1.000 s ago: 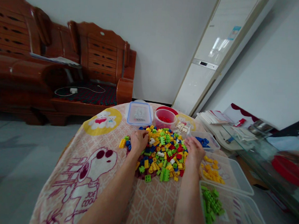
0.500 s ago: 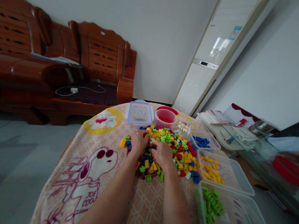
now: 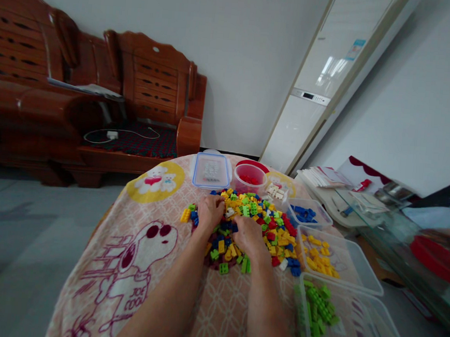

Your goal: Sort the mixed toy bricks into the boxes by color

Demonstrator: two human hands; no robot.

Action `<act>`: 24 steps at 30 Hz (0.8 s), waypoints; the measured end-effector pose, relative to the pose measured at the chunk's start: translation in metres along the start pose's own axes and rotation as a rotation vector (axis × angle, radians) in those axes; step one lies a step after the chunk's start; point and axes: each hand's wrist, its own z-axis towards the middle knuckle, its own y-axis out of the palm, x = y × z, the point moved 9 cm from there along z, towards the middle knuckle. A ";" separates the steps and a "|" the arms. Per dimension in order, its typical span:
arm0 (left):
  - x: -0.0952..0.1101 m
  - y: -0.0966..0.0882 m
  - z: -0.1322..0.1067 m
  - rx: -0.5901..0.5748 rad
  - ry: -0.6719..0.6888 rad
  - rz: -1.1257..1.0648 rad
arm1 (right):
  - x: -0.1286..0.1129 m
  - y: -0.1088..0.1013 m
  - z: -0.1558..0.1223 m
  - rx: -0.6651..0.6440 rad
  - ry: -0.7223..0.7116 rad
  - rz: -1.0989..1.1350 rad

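Observation:
A loose pile of toy building bricks (image 3: 280, 237) in yellow, green, blue, red and white lies on the cloth-covered table. At the pile's left side is my left hand (image 3: 210, 211), its fingers curled down among the bricks. My right hand (image 3: 248, 236) reaches into the middle of the pile with bent fingers, a short gap from the left one. Whatever either hand holds is hidden by the fingers. Between them sits a white brick (image 3: 230, 211). A yellow brick (image 3: 185, 215) lies just left of my left hand.
Behind the pile stand a blue-rimmed clear box (image 3: 210, 185) and a round tub (image 3: 249, 189) of red bricks. Along the right are clear boxes with blue bricks (image 3: 304, 213), yellow bricks (image 3: 319, 259) and green bricks (image 3: 318, 316). A glass table (image 3: 391, 238) stands beyond.
My right hand has shifted slightly right and toward me, widening the gap between the hands. My left hand stays in nearly the same place.

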 end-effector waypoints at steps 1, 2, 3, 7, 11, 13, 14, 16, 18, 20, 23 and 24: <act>0.000 0.000 0.000 0.000 0.001 0.000 | 0.001 0.000 0.000 0.003 0.001 0.009; -0.001 0.001 0.000 0.000 0.001 0.000 | 0.002 -0.001 0.000 0.011 0.003 0.025; -0.001 0.001 0.000 -0.001 0.000 -0.001 | 0.003 -0.001 0.000 0.024 0.003 0.050; -0.002 0.001 0.000 -0.010 -0.012 -0.009 | 0.014 -0.006 0.003 0.085 -0.023 0.250; -0.001 0.000 -0.001 -0.019 -0.022 -0.021 | 0.035 -0.008 0.005 0.133 -0.015 0.696; 0.000 -0.002 -0.001 -0.017 -0.026 -0.025 | 0.049 -0.007 0.004 0.156 0.033 0.947; 0.000 -0.002 -0.001 -0.016 -0.029 -0.026 | 0.056 -0.007 0.004 0.175 0.063 1.051; 0.001 -0.003 -0.002 -0.015 -0.033 -0.028 | 0.073 -0.008 0.002 0.248 0.124 1.211; 0.002 -0.004 -0.002 -0.015 -0.033 -0.027 | 0.095 -0.010 -0.001 0.373 0.201 1.333; 0.002 -0.004 -0.002 -0.015 -0.032 -0.020 | 0.122 -0.010 -0.005 0.542 0.303 1.439; 0.002 -0.004 -0.002 -0.019 -0.037 -0.008 | 0.165 -0.009 -0.018 0.871 0.402 1.562; 0.002 -0.004 -0.002 -0.020 -0.038 -0.005 | 0.177 -0.009 -0.023 0.979 0.403 1.579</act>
